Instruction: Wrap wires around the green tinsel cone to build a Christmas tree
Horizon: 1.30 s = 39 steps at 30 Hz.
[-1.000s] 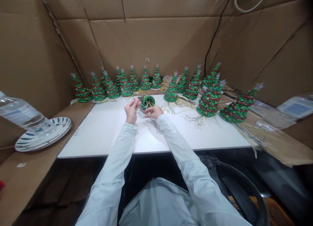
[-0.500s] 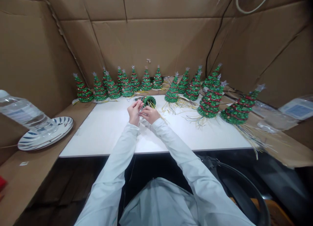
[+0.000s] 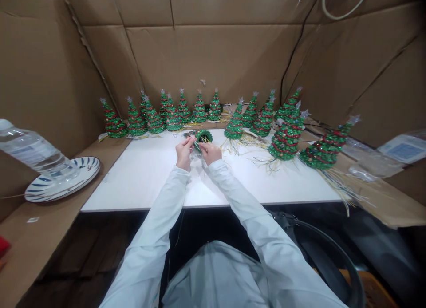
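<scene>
Green beaded Christmas tree (image 3: 203,135) is held just above the far part of the white table top (image 3: 140,183), tipped so that its round, hollow base is turned toward the camera. Pale yellow strands (image 3: 207,139) are seen projecting from the base. The fingers (image 3: 191,141) of the left hand (image 3: 184,153) are closed narrowly in a pinch on strands at the base. The fingers (image 3: 200,145) of the right hand (image 3: 209,152) are drawn in narrowly against the base; the exact contact is hidden by the strands and cannot be told.

Both hands are placed close together, nearly touching, with the wrists angled inward. Both arms, in white long sleeves (image 3: 156,219), are extended forward from the lower frame and converge on the work, passing over the table's near edge. White surface is seen on both sides of the hands and between them and the near edge.

Another beaded tree (image 3: 234,127) stands on the table just to the right of the held piece. Further trees (image 3: 155,119) are lined along the far edge, and a tilted tree (image 3: 322,150) rests at the right end, its strands fanned past the table corner. A blue-patterned plate (image 3: 63,179) and a tilted plastic water bottle (image 3: 31,148) are present at left, on a cardboard-covered shelf (image 3: 40,250).
</scene>
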Motion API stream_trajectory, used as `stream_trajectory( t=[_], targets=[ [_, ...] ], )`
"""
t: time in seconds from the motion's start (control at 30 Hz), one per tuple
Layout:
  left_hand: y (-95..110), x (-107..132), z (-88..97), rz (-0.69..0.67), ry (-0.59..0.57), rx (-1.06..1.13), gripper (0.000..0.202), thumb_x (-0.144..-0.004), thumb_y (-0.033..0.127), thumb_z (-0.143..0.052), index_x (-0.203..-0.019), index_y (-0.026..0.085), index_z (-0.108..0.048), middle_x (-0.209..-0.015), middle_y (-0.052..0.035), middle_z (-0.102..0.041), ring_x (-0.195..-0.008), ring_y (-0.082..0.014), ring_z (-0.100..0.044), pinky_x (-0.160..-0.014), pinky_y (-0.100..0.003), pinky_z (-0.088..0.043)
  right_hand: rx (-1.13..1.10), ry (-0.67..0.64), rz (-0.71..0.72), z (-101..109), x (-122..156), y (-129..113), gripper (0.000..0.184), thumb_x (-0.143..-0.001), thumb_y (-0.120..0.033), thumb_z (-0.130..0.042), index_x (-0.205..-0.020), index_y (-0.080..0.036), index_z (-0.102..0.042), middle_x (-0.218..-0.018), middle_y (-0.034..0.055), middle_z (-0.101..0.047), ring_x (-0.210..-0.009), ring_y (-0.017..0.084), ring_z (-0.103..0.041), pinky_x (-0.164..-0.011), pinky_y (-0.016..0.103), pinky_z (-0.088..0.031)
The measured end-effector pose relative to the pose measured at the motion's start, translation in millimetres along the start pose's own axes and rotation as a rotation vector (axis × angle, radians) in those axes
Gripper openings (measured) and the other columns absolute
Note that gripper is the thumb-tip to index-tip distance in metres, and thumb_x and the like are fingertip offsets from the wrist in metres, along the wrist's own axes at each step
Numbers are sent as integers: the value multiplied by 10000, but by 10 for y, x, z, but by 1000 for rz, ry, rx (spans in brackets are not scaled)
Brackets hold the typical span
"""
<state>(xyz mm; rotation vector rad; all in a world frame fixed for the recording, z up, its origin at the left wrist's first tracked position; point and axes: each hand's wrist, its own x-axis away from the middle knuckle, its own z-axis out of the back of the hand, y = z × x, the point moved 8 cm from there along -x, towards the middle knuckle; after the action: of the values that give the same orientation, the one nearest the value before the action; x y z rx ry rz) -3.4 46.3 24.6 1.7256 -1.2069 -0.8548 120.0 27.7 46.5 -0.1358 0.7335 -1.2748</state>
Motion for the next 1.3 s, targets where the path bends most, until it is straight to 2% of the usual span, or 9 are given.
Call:
stream_trajectory(
  t=[0.33,0.63,1.13,1.3],
  targets=[
    [7,14,7,36,20,15,298,-519,271,-753,-778,136,-692,-804,-43,-663,-522,-35,-466,-442,-150,-313,-5,15,-20,41,2,20,332,-866,-253,-391,-1136,-251,-585,-988,32,-644,-907,153,-574,-799,224,-418],
    [14,13,3,33,12,-9,313,-537,267,-743,-821,145,-697,-868,-61,-665,-561,-54,-512,-491,-177,-360,31,-17,6,-19,-5,13,364,-862,-232,-366,-1166,-290,-558,-995,28,-631,-895,154,-569,-805,233,-414],
    [24,-1,-37,1,-51,-37,321,-541,293,-738,-818,137,-696,-808,-68,-676,-538,-53,-474,-457,-165,-312,66,-30,12,-43,7,20,365,-852,-233,-371,-1156,-288,-565,-924,31,-617,-828,152,-559,-750,237,-409],
    [32,15,-52,-22,-50,-74,280,-552,287,-734,-780,126,-702,-752,-69,-673,-571,-75,-499,-478,-181,-323,16,120,69,62,36,-62,320,-841,-346,-445,-1083,-225,-616,-965,54,-577,-891,144,-531,-767,214,-396]
  ],
)
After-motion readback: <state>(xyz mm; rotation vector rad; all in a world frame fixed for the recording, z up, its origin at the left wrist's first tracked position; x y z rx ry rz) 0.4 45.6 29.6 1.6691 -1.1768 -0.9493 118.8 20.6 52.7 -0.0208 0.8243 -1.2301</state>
